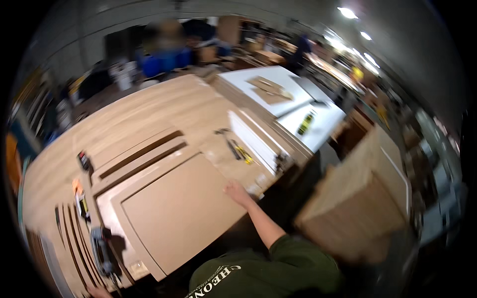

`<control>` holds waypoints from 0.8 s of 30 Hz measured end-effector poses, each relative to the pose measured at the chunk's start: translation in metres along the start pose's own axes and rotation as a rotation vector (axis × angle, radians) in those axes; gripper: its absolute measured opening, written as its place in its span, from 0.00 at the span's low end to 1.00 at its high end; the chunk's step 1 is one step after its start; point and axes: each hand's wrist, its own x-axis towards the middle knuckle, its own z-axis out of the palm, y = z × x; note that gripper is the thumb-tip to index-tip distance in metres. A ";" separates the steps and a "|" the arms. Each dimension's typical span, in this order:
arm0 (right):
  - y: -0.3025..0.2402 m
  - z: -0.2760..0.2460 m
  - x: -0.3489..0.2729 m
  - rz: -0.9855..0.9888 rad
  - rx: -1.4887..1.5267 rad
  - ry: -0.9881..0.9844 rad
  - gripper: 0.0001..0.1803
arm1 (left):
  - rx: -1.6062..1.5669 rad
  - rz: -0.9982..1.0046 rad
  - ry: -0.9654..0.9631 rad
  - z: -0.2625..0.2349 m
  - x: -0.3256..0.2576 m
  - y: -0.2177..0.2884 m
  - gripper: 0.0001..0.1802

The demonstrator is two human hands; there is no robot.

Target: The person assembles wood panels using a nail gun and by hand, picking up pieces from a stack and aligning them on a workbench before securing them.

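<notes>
The right hand (235,191) rested at the edge of the panel (184,208), perhaps steadying it; the left hand (99,292) lay by the strips (72,246), both grips too unclear to tell.

Bkgd dim; ceiling lights (347,13) glare upper R. Framed panel (184,208) well lit; nail gun (101,252) casts shadow. Wooden cabinet (343,198) blurred; fisheye bends edges, corners blk.
</notes>
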 end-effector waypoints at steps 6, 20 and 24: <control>-0.011 -0.197 -0.078 -0.129 0.245 0.675 0.37 | -0.137 0.238 -0.232 -0.040 -0.026 0.067 0.32; 0.036 0.026 -0.088 0.038 0.152 0.098 0.24 | -0.495 0.057 -0.697 -0.024 0.044 0.056 0.34; 0.009 0.070 -0.082 -0.062 0.055 -0.048 0.24 | -1.328 -0.265 -0.979 -0.153 0.012 0.091 0.16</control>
